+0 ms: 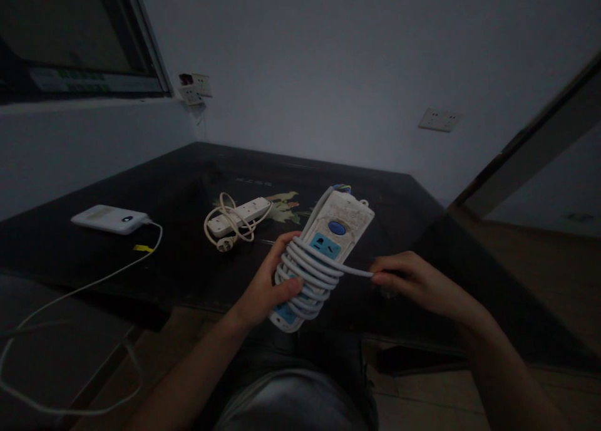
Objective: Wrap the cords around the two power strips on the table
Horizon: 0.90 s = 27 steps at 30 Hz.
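Note:
My left hand grips a white power strip with blue sockets and a blue button, held tilted above the near edge of a dark table. A grey cord is wound in several turns round the strip's lower half, under my left thumb. My right hand pinches the free end of that cord just right of the strip and holds it taut.
On the dark table lie a second white power strip with its cord looped and a white power bank with a white cable trailing off the left edge. Wall sockets sit on the back wall. My lap is below.

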{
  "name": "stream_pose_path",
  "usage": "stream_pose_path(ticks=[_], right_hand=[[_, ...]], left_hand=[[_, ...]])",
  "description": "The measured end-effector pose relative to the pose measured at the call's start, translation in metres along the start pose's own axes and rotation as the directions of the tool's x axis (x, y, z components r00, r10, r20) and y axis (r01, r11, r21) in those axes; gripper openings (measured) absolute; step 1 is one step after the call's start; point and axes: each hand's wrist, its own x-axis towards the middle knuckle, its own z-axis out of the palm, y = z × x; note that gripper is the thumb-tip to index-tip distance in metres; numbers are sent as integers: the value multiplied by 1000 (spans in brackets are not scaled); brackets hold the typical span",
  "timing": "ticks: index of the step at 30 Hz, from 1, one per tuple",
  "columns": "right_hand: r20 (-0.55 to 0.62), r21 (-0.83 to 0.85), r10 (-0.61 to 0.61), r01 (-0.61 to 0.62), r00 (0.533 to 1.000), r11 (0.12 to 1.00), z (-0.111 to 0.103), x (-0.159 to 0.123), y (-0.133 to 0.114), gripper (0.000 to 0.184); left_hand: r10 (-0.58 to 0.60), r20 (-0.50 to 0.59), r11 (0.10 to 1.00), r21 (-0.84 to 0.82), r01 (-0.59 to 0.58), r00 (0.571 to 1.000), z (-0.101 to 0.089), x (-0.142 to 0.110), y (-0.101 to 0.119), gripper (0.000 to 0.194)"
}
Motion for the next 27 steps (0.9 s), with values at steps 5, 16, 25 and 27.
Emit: stream_pose_path(ticks=[5,16,25,27], right_hand=[[140,44,-66,61,988,997,-3,24,1,27],[442,-550,65,213,895,807,-19,92,-39,20],[134,-790,-26,123,991,601,-16,89,-71,12],[139,-788,-10,117,990,605,-11,86,-74,11]], left_hand=[[-27,264,996,92,3,964,-7,-2,6,69],[-292,508,603,755,-257,810,3,17,36,61],[-198,243,511,852,-112,949,5,30,15,71],[-152,247,522,842,-134,957,5,30,7,68]])
